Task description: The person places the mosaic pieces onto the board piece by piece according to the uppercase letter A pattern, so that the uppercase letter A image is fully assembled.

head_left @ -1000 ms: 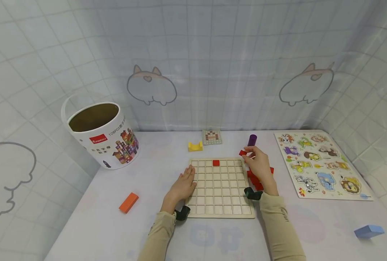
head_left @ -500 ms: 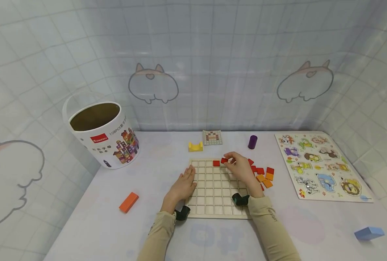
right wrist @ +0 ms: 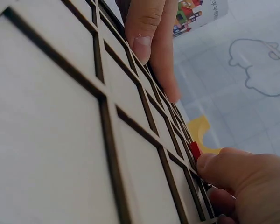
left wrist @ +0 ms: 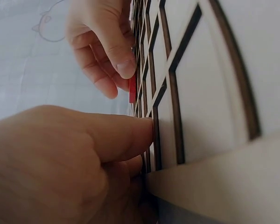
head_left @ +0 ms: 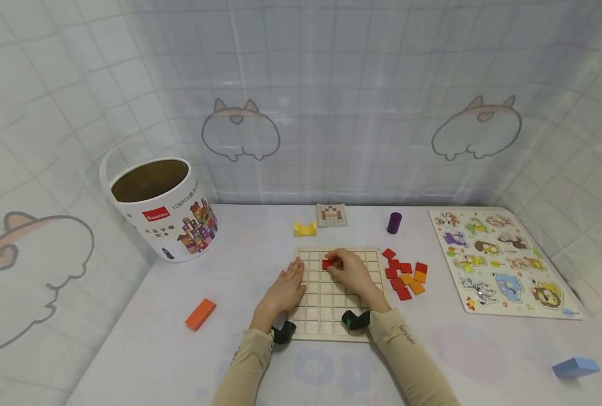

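Observation:
A wooden grid board [head_left: 313, 313] lies on the table. My left hand [head_left: 284, 288] rests along its left edge, fingers stretched forward and thumb over the border cells. Over the upper cells, my right hand [head_left: 352, 273] pinches a red square tile [head_left: 327, 264] between thumb and fingers, in the second row from the back. The right wrist view shows that red tile [right wrist: 195, 150] close against the grid, at the thumb tip. In the left wrist view the red tile [left wrist: 132, 91] appears under the fingers. The right hand covers part of the back row.
Several loose red tiles [head_left: 397, 283] and orange tiles [head_left: 416, 287] lie right of the board. Behind it are a yellow block [head_left: 305, 229], a pattern card [head_left: 332, 215] and a purple cylinder [head_left: 394, 223]. A bucket [head_left: 164, 211], orange block [head_left: 200, 314], animal puzzle [head_left: 504, 259] and blue block [head_left: 575, 368] surround.
My right hand has carried the red tile from beyond the board's back right corner leftward over the grid, uncovering the loose tiles. The red tile seen in the back row is now hidden. Left hand unmoved.

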Available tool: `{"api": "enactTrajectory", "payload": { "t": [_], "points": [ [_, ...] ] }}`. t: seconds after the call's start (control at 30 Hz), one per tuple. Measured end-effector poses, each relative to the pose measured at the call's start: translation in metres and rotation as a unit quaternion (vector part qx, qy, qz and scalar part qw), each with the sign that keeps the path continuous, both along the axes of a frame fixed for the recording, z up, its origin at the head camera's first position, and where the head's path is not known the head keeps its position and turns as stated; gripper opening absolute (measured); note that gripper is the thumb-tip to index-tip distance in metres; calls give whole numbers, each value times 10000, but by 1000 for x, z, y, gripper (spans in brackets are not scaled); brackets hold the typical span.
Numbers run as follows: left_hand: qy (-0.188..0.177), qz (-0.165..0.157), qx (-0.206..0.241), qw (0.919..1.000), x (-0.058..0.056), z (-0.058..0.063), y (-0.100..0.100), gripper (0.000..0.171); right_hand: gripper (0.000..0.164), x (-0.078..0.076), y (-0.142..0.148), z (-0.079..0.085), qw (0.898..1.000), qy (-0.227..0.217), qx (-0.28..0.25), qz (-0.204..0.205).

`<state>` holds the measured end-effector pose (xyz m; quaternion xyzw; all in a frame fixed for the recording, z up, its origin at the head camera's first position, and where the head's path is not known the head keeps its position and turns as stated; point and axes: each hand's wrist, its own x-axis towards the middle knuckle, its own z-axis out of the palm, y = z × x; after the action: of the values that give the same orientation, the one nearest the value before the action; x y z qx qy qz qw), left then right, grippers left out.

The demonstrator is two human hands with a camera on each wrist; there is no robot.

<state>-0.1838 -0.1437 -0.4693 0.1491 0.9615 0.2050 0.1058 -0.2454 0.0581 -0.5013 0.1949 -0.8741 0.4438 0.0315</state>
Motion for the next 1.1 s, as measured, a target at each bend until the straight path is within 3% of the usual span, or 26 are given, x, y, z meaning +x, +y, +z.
{"api": "enactTrajectory", "payload": {
  "t": [0.6, 0.9, 1.1],
  "points": [
    [9, -15, -9, 10000, 0, 2, 0, 59, 27, 1, -1, -3, 9991, -206, -343, -142],
    [-29, 41, 10, 10000, 0, -1, 1, 60, 32, 4, 5, 8, 9986, -227, -474, -72],
    [-61, 44, -31, 10000, 0, -1, 1, 60, 32, 2, 26, 19, 9976, -113, -616, -287]
  ]
}}
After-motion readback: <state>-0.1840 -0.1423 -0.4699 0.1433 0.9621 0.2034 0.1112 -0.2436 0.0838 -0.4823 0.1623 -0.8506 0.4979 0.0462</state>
